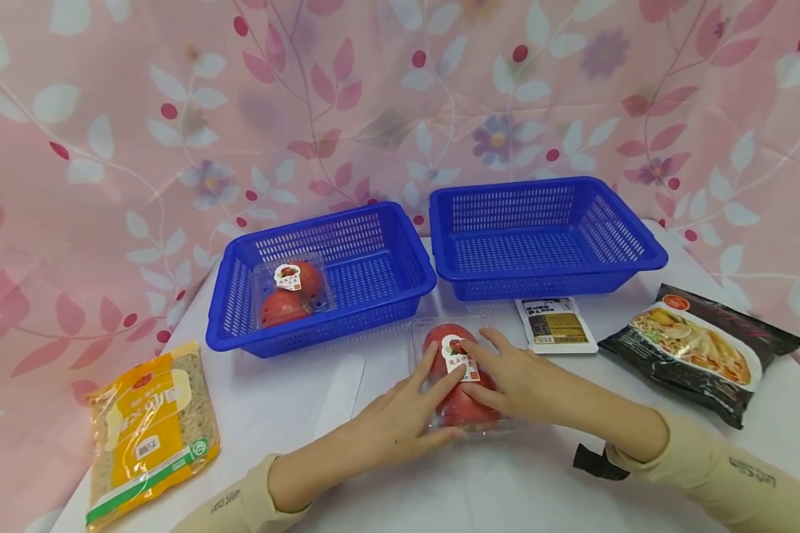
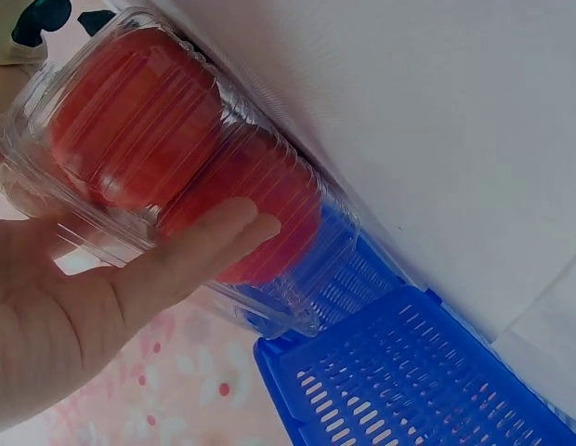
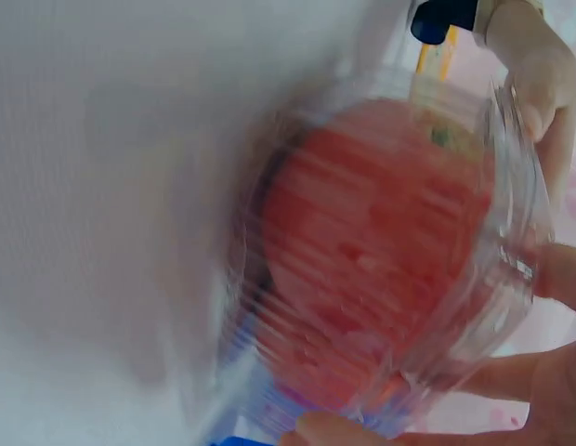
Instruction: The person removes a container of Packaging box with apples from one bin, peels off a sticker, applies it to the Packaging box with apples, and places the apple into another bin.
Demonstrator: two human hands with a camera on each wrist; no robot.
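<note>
A clear plastic box of red tomatoes point(image 1: 450, 337) with a white label sits on the white table, in front of the gap between two blue baskets. My left hand point(image 1: 400, 418) lies over its near left side, fingers spread onto the lid. From the right, my right hand point(image 1: 516, 374) touches the lid and label with its fingers spread. In the left wrist view, two straight fingers point(image 2: 190, 251) lie along the tomato box point(image 2: 139, 111). The right wrist view is blurred; fingertips there touch the edge of the tomato box point(image 3: 381, 214).
The left blue basket point(image 1: 373, 307) holds another tomato box point(image 1: 287, 303). A second blue basket point(image 1: 547, 285) stands right of it. A yellow bag point(image 1: 153, 437) lies far left. A small white-edged packet point(image 1: 556, 326) and a black noodle bag point(image 1: 700, 348) lie right.
</note>
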